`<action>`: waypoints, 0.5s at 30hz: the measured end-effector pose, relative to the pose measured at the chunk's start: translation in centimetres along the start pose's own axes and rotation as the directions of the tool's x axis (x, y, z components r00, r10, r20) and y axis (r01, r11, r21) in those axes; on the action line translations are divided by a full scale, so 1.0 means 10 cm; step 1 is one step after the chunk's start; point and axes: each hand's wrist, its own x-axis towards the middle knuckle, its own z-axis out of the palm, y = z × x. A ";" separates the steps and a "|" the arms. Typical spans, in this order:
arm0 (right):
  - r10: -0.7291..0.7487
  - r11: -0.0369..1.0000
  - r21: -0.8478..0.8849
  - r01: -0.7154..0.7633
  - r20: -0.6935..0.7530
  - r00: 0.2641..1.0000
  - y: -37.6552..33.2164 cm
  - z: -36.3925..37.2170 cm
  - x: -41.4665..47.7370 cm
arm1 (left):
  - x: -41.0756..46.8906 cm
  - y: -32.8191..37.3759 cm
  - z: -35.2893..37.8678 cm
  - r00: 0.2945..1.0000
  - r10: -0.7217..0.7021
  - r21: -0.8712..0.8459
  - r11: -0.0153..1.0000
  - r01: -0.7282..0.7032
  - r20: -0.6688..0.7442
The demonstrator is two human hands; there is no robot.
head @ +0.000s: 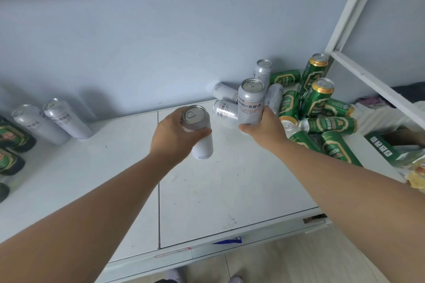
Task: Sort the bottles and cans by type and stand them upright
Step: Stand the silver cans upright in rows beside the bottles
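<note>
My left hand (173, 134) grips a silver can (199, 130) upright above the middle of the white tabletop (230, 179). My right hand (264, 126) holds a second silver can (250, 101), upright, just in front of the pile. Behind it several silver cans (224, 92) lie or stand in a heap. To the right lies a jumble of green cans (328, 125), two of them upright (314, 73). At far left two silver cans (66, 118) stand by the wall, with green cans (12, 135) at the frame edge.
A white shelf frame (358, 30) slants down at the right. A green carton (388, 145) and snack packets (416, 172) sit at the right table edge. A blue-grey wall backs the table. The table's front edge (207, 250) runs low in the frame.
</note>
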 end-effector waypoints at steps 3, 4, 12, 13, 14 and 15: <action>-0.007 1.000 -0.005 0.008 0.020 1.000 -0.14 0.09 -0.05 | 0.00 -0.07 -0.14 1.000 0.004 0.004 1.000 -0.004 -0.004; -0.010 1.000 -0.003 0.010 0.029 1.000 -0.19 0.14 -0.06 | 0.00 -0.10 -0.19 1.000 0.004 0.002 1.000 -0.004 -0.004; -0.037 0.999 0.017 0.035 0.105 0.994 -0.78 0.69 -0.21 | 0.05 -0.56 -0.80 1.000 -0.019 -0.024 1.000 0.018 -0.021; -0.038 0.999 0.021 0.036 0.115 0.993 -0.87 0.79 -0.24 | 0.04 -0.64 -0.90 0.999 -0.023 -0.029 0.999 0.022 -0.023; -0.039 0.999 0.023 0.036 0.126 0.991 -0.96 0.90 -0.26 | 0.04 -0.72 -1.01 0.999 -0.025 -0.028 0.999 0.024 -0.027; -0.042 0.999 0.024 0.039 0.136 0.990 -1.06 1.01 -0.30 | 0.04 -0.81 -1.11 0.999 -0.028 -0.027 0.999 0.028 -0.032</action>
